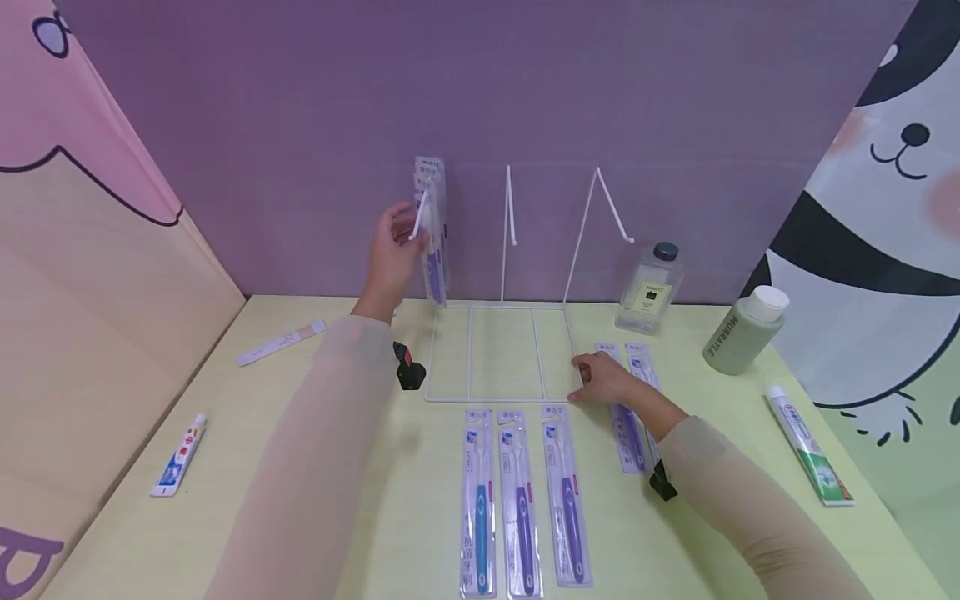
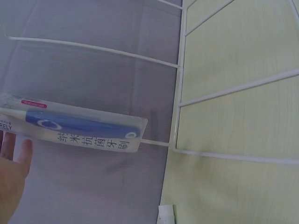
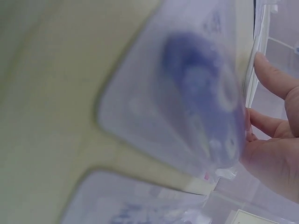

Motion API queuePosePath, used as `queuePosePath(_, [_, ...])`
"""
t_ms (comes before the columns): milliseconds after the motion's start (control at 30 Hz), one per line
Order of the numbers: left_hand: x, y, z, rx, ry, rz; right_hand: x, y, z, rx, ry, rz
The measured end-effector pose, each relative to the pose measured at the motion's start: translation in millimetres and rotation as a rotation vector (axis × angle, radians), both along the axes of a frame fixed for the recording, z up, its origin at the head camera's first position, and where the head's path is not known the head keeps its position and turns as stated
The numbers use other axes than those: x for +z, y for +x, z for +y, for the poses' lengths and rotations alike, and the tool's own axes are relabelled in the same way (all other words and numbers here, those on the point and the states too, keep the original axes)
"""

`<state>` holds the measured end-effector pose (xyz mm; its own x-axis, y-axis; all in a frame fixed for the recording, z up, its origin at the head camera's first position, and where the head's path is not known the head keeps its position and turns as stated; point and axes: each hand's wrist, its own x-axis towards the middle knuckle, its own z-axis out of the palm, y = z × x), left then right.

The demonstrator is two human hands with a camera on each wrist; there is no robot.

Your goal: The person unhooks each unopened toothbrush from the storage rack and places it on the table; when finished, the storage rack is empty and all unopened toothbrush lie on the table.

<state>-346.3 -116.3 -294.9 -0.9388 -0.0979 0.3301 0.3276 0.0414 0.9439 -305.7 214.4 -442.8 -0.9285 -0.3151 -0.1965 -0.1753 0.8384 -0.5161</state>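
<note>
While set on pale yellow tabletop (image 1: pixel 135 542) before purple backdrop (image 1: pixel 337 100), w/ cartoon side panels (image 1: pixel 862 333), includes white wire rack (image 1: pixel 506 307) w/ pkgd toothbrush (image 1: pixel 435 275) at L hook (image 1: pixel 420 215) and loose, unclenched L hand (image 1: pixel 393 258) at pkg's edge. Can't tell, w/ R hand (image 1: pixel 607 382) at rack's R front corner, whether pinching or just pressing; can see only parts of 2 pkgd brushes (image 1: pixel 630 443) behind it. In L-wrist view, can make out printed characters (image 2: pixel 93 141) on hook pkg, unlike in head view; in R-wrist view, get nearest pkg (image 3: pixel 173 93) only as blur.
</note>
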Motion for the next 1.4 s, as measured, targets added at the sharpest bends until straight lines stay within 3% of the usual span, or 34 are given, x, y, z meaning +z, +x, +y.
queuePosePath(267, [-16.3, -13.6, 1.8, 0.024, 0.104, 0.052, 0.0, 0.6, 1.5, -0.003, 0.007, 0.001])
queuePosePath(400, [-15.7, -10.6, 3.9, 0.026, 0.127, 0.062, 1.1, 1.5, 0.8, -0.002, 0.010, -0.001])
queuePosePath(567, [-12.2, -10.4, 7.7, -0.006, 0.131, 0.062, 1.9, 1.2, 0.4, -0.004, 0.011, -0.002])
queuePosePath(700, [-17.7, -17.4, 10.9, -0.032, 0.121, 0.055, -0.7, -1.2, 0.9, -0.004, 0.015, -0.006])
queuePosePath(800, [-22.1, -14.6, 13.4, -0.062, 0.121, 0.060, -3.6, -2.7, 2.1, -0.013, 0.020, -0.009])
queuePosePath(900, [-27.7, -5.6, 13.8, -0.094, 0.102, 0.055, -5.9, -2.9, 3.1, -0.021, 0.017, -0.009])
queuePosePath(1067, [-39.9, 19.2, 6.7, -0.155, 0.070, 0.004, -6.4, -2.4, 4.3, -0.023, 0.018, -0.008])
queuePosePath(1200, [-52.5, 42.4, -2.9, -0.209, 0.025, -0.124, -4.7, -1.9, 4.7, -0.021, 0.020, 0.000])
queuePosePath(1400, [-81.3, 77.6, -10.9, -0.301, -0.091, -0.348, -3.3, -2.5, 2.4, -0.014, 0.018, 0.000])
